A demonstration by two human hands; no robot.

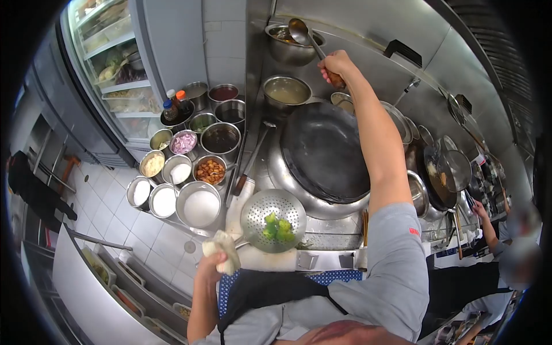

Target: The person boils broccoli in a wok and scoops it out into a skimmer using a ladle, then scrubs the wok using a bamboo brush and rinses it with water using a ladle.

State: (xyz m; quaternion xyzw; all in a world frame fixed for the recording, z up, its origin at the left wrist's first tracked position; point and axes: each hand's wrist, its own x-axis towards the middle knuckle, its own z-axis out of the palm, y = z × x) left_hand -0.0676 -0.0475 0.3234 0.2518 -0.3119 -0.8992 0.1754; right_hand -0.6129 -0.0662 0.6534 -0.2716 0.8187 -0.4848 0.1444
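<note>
— What is held by the cook at the stove?

— A ladle [299, 31] is held in the right grip [338, 64], the fingers closed round its handle. Its round end is poised at the rim of a steel bowl [287, 56] of amber liquid. In the left grip [211, 265], a folded pale cloth [223, 253] is firmly clasped, with the handle of a perforated strainer [260, 211] running to it.

— And in the strainer?

— Bright green broccoli [278, 227] is gathered near the middle, close to the large dark wok [325, 149]. Whether the strainer is supported by the steel counter [325, 225] below cannot be told.

— How is the surface laid out?

— To the wok's left, metal tins are clustered: chopped purple onion [184, 142], brown nuts [210, 171] and a pot of white seasoning [198, 206] are seen among them. A wooden-handled tool [250, 167] is laid between tins and wok.

— The room?

— It is lined with stainless steel and floored in white tiles [115, 230]. A glass-fronted fridge [118, 66] is stocked with produce. At right, a co-worker [468, 287] is seen beside further pans; at left, a dark-clad person [34, 184] is glimpsed.
</note>
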